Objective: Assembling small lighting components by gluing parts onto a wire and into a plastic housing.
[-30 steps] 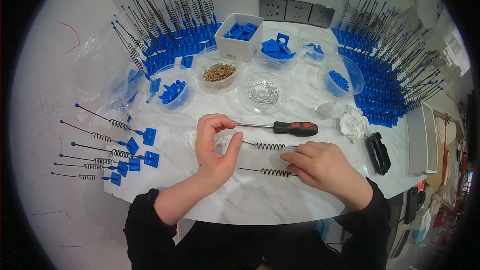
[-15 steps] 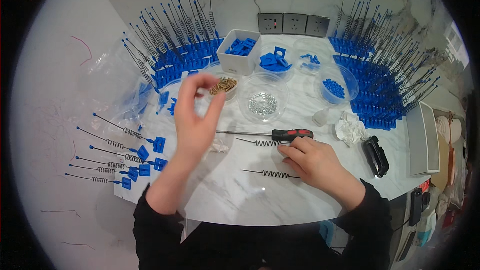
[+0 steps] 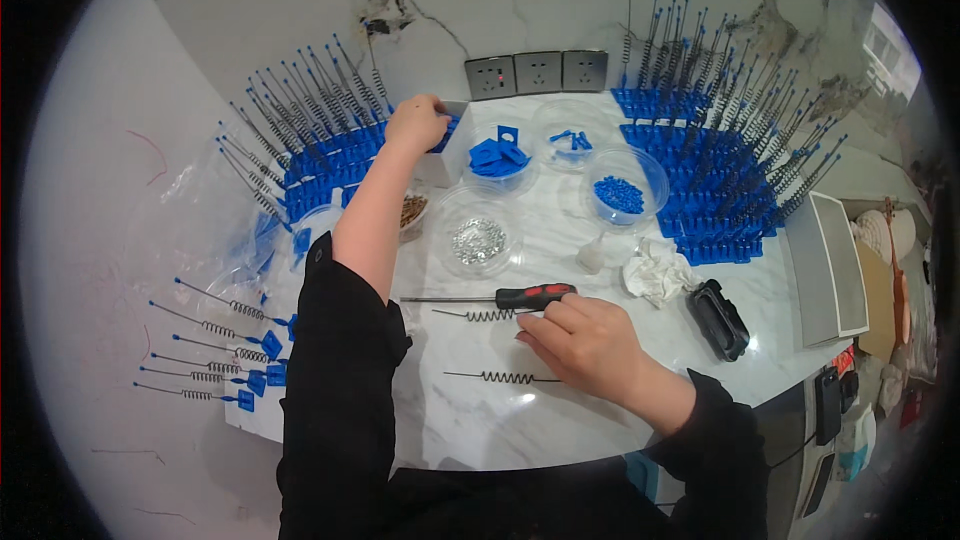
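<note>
My left hand (image 3: 417, 123) is over the white square box (image 3: 436, 168) of blue plastic pieces, its fingertips hidden inside. On the marble tabletop, my right hand (image 3: 585, 342) rests with fingers curled together. Its fingertips lie at the right end of a black coil spring wire (image 3: 488, 316); whether they pinch it is hidden. A second spring wire (image 3: 508, 377) runs nearer to me, its right end reaching under the same hand. Just beyond the first wire lies a screwdriver (image 3: 536, 296) with a black and red handle.
Tubs hold silver nuts (image 3: 478, 241), brass screws (image 3: 412, 209), blue square plates (image 3: 497, 156) and blue beads (image 3: 618, 194). Finished-looking spring stands crowd the left (image 3: 330, 155) and right (image 3: 715, 185). Crumpled tissue (image 3: 658, 272) and a black case (image 3: 718, 320) lie at right.
My left hand has moved away from me, from above the tabletop to the white box. The right hand stays by the spring wires, its fingers more drawn together. The whole view has shifted.
</note>
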Available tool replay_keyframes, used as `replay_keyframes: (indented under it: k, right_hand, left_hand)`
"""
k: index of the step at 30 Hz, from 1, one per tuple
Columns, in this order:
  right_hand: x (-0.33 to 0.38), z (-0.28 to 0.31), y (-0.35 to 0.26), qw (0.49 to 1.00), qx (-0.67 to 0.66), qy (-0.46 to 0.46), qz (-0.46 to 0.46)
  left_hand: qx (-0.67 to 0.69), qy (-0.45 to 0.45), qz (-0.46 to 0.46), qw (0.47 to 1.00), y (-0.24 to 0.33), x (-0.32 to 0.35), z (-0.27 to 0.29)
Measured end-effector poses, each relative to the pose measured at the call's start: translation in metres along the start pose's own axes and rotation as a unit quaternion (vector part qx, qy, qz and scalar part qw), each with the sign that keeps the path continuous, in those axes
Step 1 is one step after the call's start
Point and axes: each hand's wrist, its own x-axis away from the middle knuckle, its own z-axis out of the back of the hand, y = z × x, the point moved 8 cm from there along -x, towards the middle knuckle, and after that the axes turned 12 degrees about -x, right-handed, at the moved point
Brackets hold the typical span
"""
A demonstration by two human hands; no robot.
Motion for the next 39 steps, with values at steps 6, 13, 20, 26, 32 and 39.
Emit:
replay_keyframes:
  k: [6, 13, 20, 26, 32, 39]
  right_hand:
    - [0.003, -0.001, -0.004, 1.000, -0.011, -0.007, 0.006]
    - [0.003, -0.007, -0.006, 1.000, -0.019, -0.023, 0.005]
    - [0.007, -0.015, -0.006, 0.999, -0.031, -0.034, -0.002]
    - [0.010, -0.019, -0.007, 0.996, -0.028, -0.085, -0.028]
    - [0.008, -0.013, -0.008, 0.999, -0.038, -0.039, 0.002]
    - [0.009, -0.013, -0.009, 0.999, -0.033, -0.040, 0.008]
  left_hand:
    - [-0.031, 0.003, 0.088, 0.996, 0.007, 0.000, -0.005]
    - [0.016, 0.149, 0.067, 0.987, -0.001, 0.001, 0.029]
    - [0.160, 0.159, -0.128, 0.966, 0.053, 0.031, 0.077]
    - [-0.066, 0.008, -0.200, 0.978, 0.097, 0.069, 0.054]
    - [-0.089, -0.113, -0.182, 0.973, 0.087, 0.054, 0.014]
    - [-0.070, -0.044, -0.203, 0.976, 0.095, 0.056, 0.024]
